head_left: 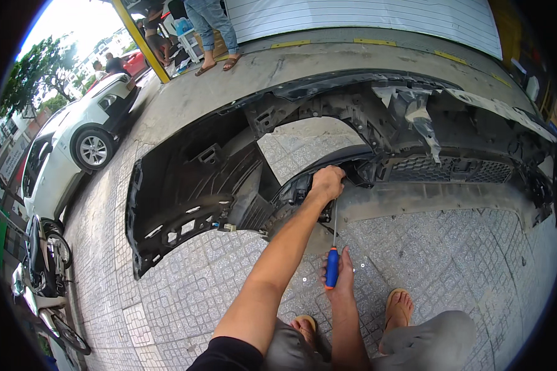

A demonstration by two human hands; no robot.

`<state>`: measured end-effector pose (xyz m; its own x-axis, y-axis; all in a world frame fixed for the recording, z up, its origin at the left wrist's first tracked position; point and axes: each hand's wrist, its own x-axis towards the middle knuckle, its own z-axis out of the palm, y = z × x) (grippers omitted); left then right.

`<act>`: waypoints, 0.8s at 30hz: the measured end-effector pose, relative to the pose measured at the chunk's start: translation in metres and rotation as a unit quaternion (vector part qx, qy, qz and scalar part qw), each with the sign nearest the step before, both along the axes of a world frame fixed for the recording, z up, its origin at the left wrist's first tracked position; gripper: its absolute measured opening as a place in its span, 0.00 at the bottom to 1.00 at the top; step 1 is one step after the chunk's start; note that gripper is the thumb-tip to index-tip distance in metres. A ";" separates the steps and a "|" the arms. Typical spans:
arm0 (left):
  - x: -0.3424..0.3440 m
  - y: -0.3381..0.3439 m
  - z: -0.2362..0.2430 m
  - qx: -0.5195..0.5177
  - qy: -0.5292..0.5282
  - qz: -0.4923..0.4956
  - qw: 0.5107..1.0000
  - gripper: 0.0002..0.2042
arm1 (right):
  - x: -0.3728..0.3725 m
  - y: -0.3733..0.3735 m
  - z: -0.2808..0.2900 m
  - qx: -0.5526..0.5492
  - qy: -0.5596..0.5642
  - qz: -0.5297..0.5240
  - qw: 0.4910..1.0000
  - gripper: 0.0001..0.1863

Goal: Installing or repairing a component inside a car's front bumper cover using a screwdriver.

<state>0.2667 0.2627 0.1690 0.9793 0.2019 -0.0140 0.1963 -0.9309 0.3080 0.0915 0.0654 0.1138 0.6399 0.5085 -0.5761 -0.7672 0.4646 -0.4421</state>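
A large black car bumper (198, 179) lies on the paving in front of me with its inner side facing up. My left hand (328, 182) reaches onto its middle with curled fingers, gripping the dark edge beside the round opening; its fingertips are partly hidden. Below it, my right hand (341, 272) is closed round a screwdriver (332, 267) with a blue and orange handle. The long metal shaft points away from me, up to the bumper near my left hand. Its tip cannot be made out.
Small pale round pieces, one a washer-like bit (304, 279), lie on the tiles near my feet. A torn silvery sheet (421, 117) hangs on the bumper. A white car (74, 133) and a motorbike (43, 290) stand at left. A person (213, 28) stands beyond the bumper.
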 end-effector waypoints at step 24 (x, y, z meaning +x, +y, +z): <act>0.015 0.004 -0.016 0.082 -0.104 -0.086 0.988 0.16 | -0.002 0.004 -0.016 0.229 0.149 -0.051 0.961 0.19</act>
